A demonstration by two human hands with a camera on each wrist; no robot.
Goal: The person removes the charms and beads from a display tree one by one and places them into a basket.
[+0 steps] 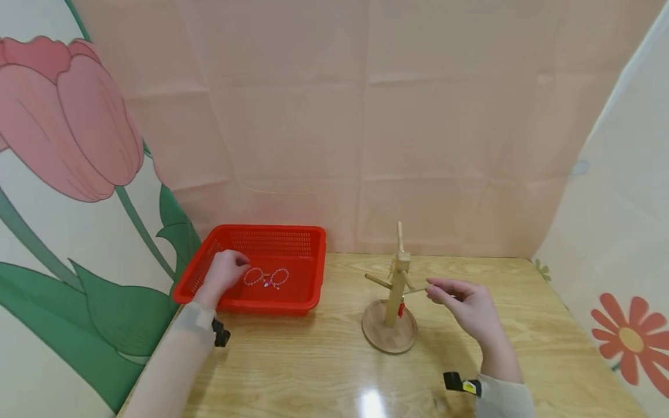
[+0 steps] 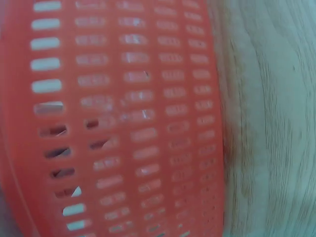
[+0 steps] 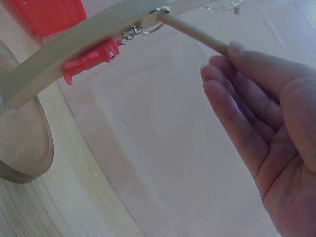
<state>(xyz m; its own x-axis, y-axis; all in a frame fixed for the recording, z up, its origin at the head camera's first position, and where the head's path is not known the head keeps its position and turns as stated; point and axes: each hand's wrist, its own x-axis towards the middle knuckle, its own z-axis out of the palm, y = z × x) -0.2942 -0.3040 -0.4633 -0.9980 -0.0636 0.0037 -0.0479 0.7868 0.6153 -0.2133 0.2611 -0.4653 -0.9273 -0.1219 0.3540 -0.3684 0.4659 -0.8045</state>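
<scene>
My right hand (image 1: 467, 305) pinches the tip of a thin wooden peg (image 3: 195, 33) on a wooden stand (image 1: 395, 299) between thumb and fingertip. On that peg, close to the post, hangs the metal ring of a red figure keychain (image 3: 91, 59). My left hand (image 1: 228, 270) reaches into a red plastic basket (image 1: 298, 305), its fingers loosely bent just left of a beaded bracelet (image 1: 254, 276). A second bracelet (image 1: 280, 278) lies beside it, with small charms between the two. The left wrist view shows only the slotted basket wall (image 2: 148, 163) and the table.
The stand has a round wooden base (image 1: 376, 334) and further pegs, one a peg (image 1: 377, 281) pointing left. Clear beads (image 3: 222, 6) hang near the post's top. A wooden table (image 1: 324, 360) holds everything, with a pink cloth backdrop (image 1: 360, 145) behind.
</scene>
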